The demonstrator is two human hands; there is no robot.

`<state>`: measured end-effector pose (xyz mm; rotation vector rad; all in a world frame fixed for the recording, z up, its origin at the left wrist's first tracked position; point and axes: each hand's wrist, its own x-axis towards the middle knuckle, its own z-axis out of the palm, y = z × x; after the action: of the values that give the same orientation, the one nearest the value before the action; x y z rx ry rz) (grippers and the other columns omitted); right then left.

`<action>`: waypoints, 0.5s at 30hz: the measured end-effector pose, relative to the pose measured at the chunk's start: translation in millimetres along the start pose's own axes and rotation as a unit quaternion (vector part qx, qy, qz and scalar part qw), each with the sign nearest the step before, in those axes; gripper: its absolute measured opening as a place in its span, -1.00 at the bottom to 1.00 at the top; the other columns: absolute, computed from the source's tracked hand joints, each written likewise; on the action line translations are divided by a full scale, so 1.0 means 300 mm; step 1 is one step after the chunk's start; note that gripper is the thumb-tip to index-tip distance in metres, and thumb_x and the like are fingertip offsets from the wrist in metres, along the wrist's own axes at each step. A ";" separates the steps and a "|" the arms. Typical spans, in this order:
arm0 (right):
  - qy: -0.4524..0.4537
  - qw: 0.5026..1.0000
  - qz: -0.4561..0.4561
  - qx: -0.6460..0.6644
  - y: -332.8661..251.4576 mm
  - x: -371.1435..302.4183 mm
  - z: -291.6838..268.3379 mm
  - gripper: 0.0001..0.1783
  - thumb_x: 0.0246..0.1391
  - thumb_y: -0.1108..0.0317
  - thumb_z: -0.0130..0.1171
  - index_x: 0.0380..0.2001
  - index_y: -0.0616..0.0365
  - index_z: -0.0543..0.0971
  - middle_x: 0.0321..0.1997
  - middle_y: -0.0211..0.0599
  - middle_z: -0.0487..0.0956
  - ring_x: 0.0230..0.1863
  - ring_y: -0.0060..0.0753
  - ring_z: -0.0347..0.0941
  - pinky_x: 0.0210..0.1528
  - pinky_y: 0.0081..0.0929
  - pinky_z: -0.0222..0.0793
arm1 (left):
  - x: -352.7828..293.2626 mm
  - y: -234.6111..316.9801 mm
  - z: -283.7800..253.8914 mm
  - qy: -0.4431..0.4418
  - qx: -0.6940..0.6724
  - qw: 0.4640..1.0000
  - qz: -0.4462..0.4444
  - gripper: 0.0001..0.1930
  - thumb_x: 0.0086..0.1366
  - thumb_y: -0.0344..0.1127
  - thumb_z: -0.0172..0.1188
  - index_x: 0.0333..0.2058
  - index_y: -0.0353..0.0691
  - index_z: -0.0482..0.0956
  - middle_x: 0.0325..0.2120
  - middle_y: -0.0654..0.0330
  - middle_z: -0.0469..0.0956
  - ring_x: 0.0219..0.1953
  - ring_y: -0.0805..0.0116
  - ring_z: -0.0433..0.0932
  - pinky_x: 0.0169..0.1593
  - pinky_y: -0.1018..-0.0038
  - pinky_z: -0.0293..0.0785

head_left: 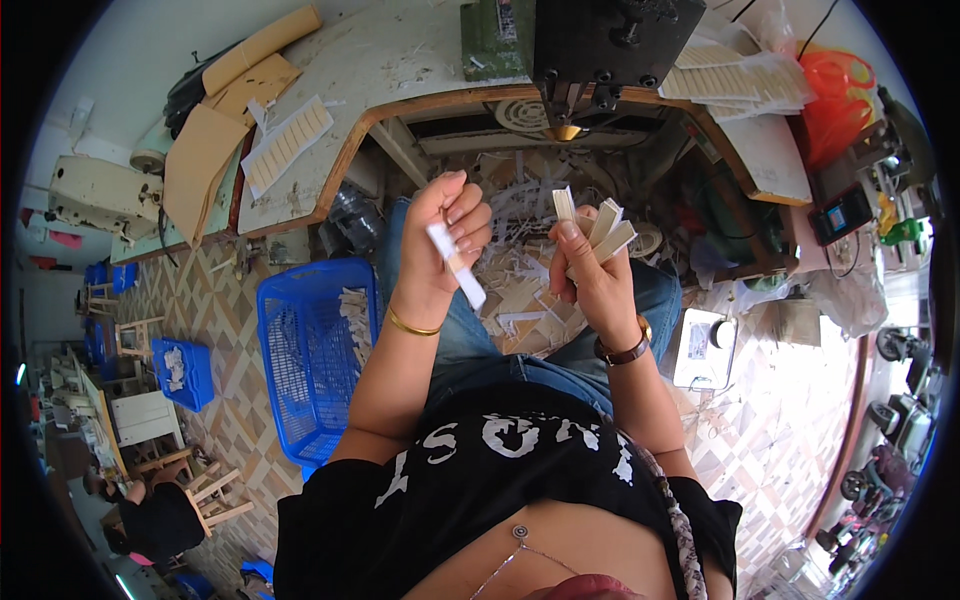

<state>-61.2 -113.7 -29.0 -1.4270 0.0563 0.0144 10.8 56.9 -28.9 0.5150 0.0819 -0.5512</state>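
Note:
My left hand (438,235) is raised over my lap, its fingers curled round a white paper strip (468,287) with a tan band across it. The strip slants down from the fingers toward my lap. In my right hand (598,278) several small bundles of flat cream strips (606,222) fan out above the thumb. The two hands are apart, and I cannot make out what the bundled strips are made of.
A blue plastic basket (268,335) with pale strips in it stands by my left leg. Ahead curves a worktable (375,62) with a black machine head (610,50) over its cut-out. Sheets of strips (290,146) lie on it. Paper scraps (520,300) litter the floor.

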 end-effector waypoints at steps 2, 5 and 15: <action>-0.006 1.000 0.001 -0.005 -0.014 0.013 -0.010 -0.73 0.21 0.17 -0.10 -0.40 0.15 0.37 -0.79 -0.45 0.37 -0.83 -0.73 0.13 -0.75 -0.77 0.01 | -0.003 -0.031 0.054 -0.016 0.041 0.999 -0.011 -0.67 0.29 -0.27 -0.12 -0.67 -0.08 0.13 -0.79 0.41 0.06 -0.83 0.66 0.00 -0.79 0.70 -0.01; 0.062 0.993 -0.034 0.090 0.036 0.014 0.081 -0.75 0.19 0.19 -0.08 -0.40 0.15 0.38 -0.76 -0.47 0.37 -0.82 -0.73 0.12 -0.75 -0.76 0.02 | 0.030 -0.163 0.102 0.055 0.034 0.990 0.128 -0.65 0.29 -0.20 -0.08 -0.67 -0.08 0.13 -0.79 0.41 0.08 -0.83 0.63 0.00 -0.78 0.71 -0.02; 0.018 0.997 0.029 0.062 0.034 -0.001 -0.005 -0.78 0.11 0.25 0.06 -0.38 0.21 0.52 -0.66 -0.46 0.47 -0.74 -0.76 0.27 -0.74 -0.79 0.10 | 0.002 -0.155 0.057 0.058 0.425 0.872 0.234 -0.85 0.13 -0.35 0.22 -0.49 -0.34 0.56 -0.72 0.31 0.45 -0.76 0.77 0.15 -0.71 0.75 -0.05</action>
<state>-61.9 -113.6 -39.3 -1.3009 0.1251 0.0323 -13.8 14.3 -34.8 1.3896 -0.1841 -0.0428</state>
